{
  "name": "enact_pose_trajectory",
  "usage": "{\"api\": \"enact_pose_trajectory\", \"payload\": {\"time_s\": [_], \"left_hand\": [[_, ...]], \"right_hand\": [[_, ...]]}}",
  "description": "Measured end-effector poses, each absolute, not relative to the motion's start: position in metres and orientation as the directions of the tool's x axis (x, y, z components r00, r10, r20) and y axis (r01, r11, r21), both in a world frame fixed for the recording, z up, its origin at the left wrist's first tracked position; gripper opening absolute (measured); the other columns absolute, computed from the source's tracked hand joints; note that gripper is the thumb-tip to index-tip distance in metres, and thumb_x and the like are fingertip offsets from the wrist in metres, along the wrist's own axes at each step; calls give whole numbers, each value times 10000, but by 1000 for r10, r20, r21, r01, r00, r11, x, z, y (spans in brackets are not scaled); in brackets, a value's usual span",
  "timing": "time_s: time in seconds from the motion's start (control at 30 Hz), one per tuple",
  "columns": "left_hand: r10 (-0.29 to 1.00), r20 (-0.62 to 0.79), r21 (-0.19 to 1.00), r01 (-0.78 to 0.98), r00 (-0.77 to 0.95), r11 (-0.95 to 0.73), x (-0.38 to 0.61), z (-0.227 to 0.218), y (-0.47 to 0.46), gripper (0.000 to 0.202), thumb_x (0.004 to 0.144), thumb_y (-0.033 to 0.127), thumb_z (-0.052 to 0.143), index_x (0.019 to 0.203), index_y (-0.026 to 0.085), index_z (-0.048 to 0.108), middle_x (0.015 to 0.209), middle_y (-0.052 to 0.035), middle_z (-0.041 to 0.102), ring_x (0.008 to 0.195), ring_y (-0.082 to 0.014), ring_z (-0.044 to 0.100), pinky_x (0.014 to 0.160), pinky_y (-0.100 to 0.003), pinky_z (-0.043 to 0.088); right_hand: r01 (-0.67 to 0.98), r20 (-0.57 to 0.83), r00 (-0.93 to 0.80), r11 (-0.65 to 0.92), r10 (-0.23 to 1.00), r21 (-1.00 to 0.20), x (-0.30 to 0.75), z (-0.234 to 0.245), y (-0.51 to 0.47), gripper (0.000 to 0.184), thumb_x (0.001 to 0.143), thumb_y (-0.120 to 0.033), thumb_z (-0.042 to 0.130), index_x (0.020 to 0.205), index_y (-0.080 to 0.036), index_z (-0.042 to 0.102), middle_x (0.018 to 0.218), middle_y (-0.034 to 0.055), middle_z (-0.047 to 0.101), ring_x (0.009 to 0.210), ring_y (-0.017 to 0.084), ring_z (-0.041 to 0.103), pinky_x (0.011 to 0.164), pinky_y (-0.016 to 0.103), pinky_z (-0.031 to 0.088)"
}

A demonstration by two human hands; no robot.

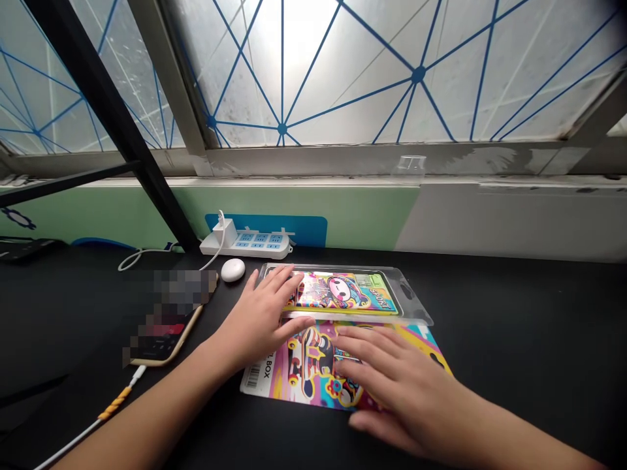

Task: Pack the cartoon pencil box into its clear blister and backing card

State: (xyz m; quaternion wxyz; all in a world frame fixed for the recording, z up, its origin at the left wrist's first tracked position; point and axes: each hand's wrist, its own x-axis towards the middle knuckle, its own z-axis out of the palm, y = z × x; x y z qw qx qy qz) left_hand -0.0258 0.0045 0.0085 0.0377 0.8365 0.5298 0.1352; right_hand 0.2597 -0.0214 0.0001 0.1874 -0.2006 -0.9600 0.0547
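Note:
A clear plastic blister shell point(416, 301) lies on the black table, with a colourful printed pack point(343, 291) inside it showing a cartoon figure. Just in front, and partly under the shell, is a bright printed backing card point(313, 365) with a barcode at its left end. My left hand point(274, 310) rests with spread fingers over the left end of the shell and the card's upper edge. Over the right half of the card lies my right hand point(401, 378), palm down, fingers stretched out. Neither hand grips anything. The fingers hide parts of both prints.
To the left, a phone point(169, 333) with a partly blurred screen has a white cable point(115, 405) plugged in. A white earbud case point(232, 269) sits behind it. A power strip point(259, 245) with a charger stands by the wall. A black slanted post point(122, 130) rises at left.

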Motion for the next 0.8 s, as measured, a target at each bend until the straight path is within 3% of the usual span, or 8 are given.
{"api": "enact_pose_trajectory", "payload": {"time_s": [0.07,0.13,0.23,0.33,0.43,0.6,0.8], "left_hand": [[900,131,196,879,416,-435,-27,8,5,694,1003,627,487,1574,243,400,1670,-134,344,1537,-375,316,1211,-715,165],[904,104,209,879,415,-428,-30,9,6,648,1017,621,459,1562,270,429,1670,-119,344,1537,-366,324,1207,-715,177],[915,114,244,882,387,-403,-37,12,9,551,1054,592,378,1489,289,531,1638,-101,413,1523,-344,362,1211,-687,204],[931,146,246,899,335,-362,-40,13,11,525,1075,559,331,1400,252,606,1597,-122,476,1507,-345,392,1204,-671,236],[940,180,215,921,290,-325,-39,11,12,511,1065,554,377,1342,205,627,1581,-157,491,1501,-357,399,1196,-650,273],[931,219,170,928,292,-331,-32,6,11,587,1060,547,398,1529,199,459,1645,-149,389,1529,-337,351,1199,-615,303],[924,162,127,921,348,-369,-30,5,11,571,1085,533,317,1561,247,446,1658,-153,361,1547,-340,312,1183,-638,297]], "right_hand": [[404,163,-879,881,449,-248,252,0,-27,688,925,-647,607,1489,-258,542,1604,134,463,1474,380,421,1121,556,450],[457,57,-864,828,499,-325,248,1,-27,858,892,-719,592,1591,-259,403,1654,148,352,1520,402,321,1155,611,395],[508,1,-833,767,553,-391,248,6,-26,917,872,-731,607,1605,-231,377,1642,188,361,1515,431,319,1174,667,330],[501,-11,-838,761,546,-413,249,10,-28,840,842,-767,608,1476,-217,569,1568,203,498,1440,436,447,1154,667,357],[504,40,-819,752,572,-425,249,10,-29,619,906,-692,594,1298,-219,673,1411,168,638,1303,373,573,1116,594,423],[670,150,-668,677,729,-303,248,-1,-25,488,968,-564,577,1264,-179,622,1249,174,652,1141,369,600,944,568,506],[749,206,-595,629,777,-207,247,-7,-26,283,990,-492,560,905,-222,558,983,100,636,923,307,595,811,495,506]]}}
